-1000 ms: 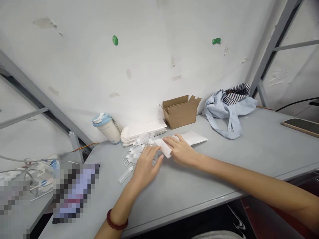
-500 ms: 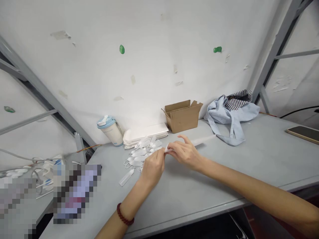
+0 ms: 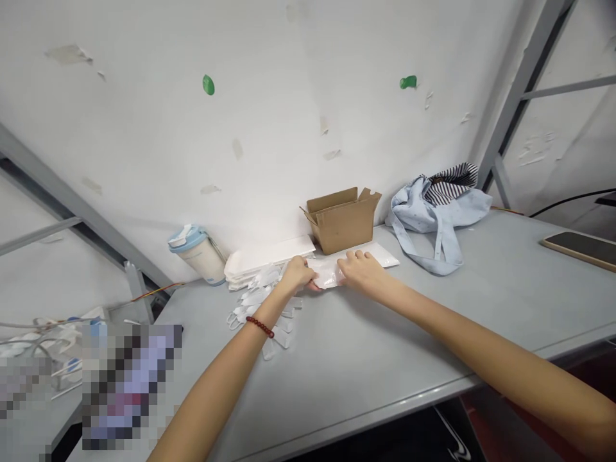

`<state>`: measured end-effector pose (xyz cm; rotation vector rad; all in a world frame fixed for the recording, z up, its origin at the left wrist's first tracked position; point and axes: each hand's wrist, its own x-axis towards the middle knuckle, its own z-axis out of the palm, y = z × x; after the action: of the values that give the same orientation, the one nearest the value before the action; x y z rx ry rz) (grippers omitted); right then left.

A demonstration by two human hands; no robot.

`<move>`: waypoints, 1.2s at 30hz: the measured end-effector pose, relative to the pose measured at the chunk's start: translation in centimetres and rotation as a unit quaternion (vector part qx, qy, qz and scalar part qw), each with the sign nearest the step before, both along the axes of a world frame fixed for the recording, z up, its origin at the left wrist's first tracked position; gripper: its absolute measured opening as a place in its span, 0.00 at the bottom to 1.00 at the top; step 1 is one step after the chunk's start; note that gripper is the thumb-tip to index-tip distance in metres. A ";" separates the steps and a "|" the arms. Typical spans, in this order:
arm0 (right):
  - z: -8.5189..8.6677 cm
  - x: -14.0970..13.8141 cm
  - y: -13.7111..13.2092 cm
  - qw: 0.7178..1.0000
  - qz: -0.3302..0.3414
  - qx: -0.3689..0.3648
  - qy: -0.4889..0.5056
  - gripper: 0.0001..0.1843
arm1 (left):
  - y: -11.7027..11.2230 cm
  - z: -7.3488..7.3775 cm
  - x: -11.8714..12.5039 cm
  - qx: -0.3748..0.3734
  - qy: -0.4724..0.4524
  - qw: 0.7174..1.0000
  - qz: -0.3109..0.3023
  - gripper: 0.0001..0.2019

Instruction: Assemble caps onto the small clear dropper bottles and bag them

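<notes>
A thin white bag (image 3: pixel 359 262) lies flat on the grey table (image 3: pixel 394 346), just in front of the cardboard box (image 3: pixel 342 220). My left hand (image 3: pixel 298 274) pinches its near left end, fingers closed. My right hand (image 3: pixel 362 271) rests on top of the bag with curled fingers, pressing it down. A heap of small clear plastic pieces (image 3: pixel 262 305) lies under and left of my left wrist, which wears a red bead bracelet.
A stack of white bags (image 3: pixel 262 260) and a blue-lidded cup (image 3: pixel 195 253) stand by the wall. Light blue cloth (image 3: pixel 440 212) lies at the back right. A phone (image 3: pixel 580 247) sits at the far right. Cables are at the left edge.
Both hands moved away from me toward the box. The white bag, lifted between the fingertips half a second ago, now lies flat on the table under my hands.
</notes>
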<state>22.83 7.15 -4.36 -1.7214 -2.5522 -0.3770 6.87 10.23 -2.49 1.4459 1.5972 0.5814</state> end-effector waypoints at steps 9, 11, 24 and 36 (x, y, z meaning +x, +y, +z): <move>0.2 0.7 1.1 0.999 0.006 -0.033 -0.006 0.14 | 1.5 -1.0 0.5 -0.056 -0.096 0.994 -0.005 0.09; 0.4 1.1 1.5 0.999 0.009 -0.043 -0.002 0.16 | 1.5 -1.1 0.5 -0.052 -0.124 0.991 -0.017 0.09; 0.1 1.4 1.9 0.998 0.040 -0.045 -0.001 0.15 | 1.8 1.4 -1.8 0.169 0.212 0.963 -0.009 0.08; -0.5 1.0 2.0 0.998 0.067 -0.019 -0.006 0.15 | 3.0 1.5 -4.0 0.269 0.488 0.827 -0.072 0.17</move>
<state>23.83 9.15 -4.81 -1.5533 -2.6801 -0.3357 2.83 13.21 -1.02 2.5355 2.1384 0.1693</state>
